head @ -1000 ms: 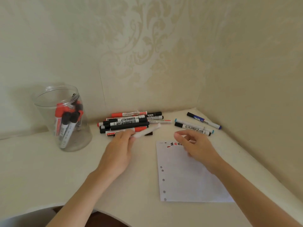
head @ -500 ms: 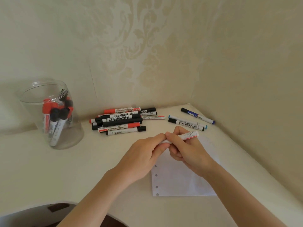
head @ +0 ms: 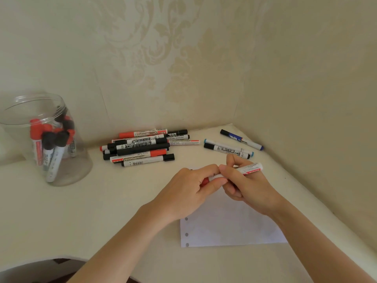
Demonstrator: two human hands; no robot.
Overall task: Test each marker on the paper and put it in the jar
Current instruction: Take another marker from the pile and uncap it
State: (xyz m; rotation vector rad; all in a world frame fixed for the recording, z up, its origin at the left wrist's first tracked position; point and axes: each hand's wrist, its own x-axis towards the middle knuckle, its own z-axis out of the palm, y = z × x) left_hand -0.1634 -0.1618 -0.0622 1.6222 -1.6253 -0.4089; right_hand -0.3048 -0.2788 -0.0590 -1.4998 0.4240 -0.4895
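Landmark: paper (head: 230, 227), white, punched holes along its left edge, flat on the surface (head: 61, 211).

Hands: both held over the far end of the paper, together on one marker (head: 247, 169). Left hand (head: 189, 190) has its fingers curled round the marker's red cap end; only a sliver of red shows between the fingers. Right hand (head: 246, 186) grips the white barrel, fingers wrapped; the tail end sticks out to the right, past the knuckles. Marker lies roughly level, tilted slightly up to the right. Cannot tell whether the cap is seated or partly off.

Pile (head: 140, 147) of red- and black-capped markers: beyond the paper's far left corner, near the back wall. Bare strip of surface between pile and hands.

Three more markers (head: 230, 149) beyond the paper's far right corner, lying diagonally, close to the corner where the walls meet. The nearest lies just behind the right hand's fingers.

Jar (head: 44, 139): clear, open-topped, upright, well left of the paper, by the back wall. Several markers stand leaning inside, caps up.

Edges: the right wall runs close along the paper's right side. Left of the paper, wide bare surface reaches to the jar. The surface's near edge curves inward, left of the paper's near corner.
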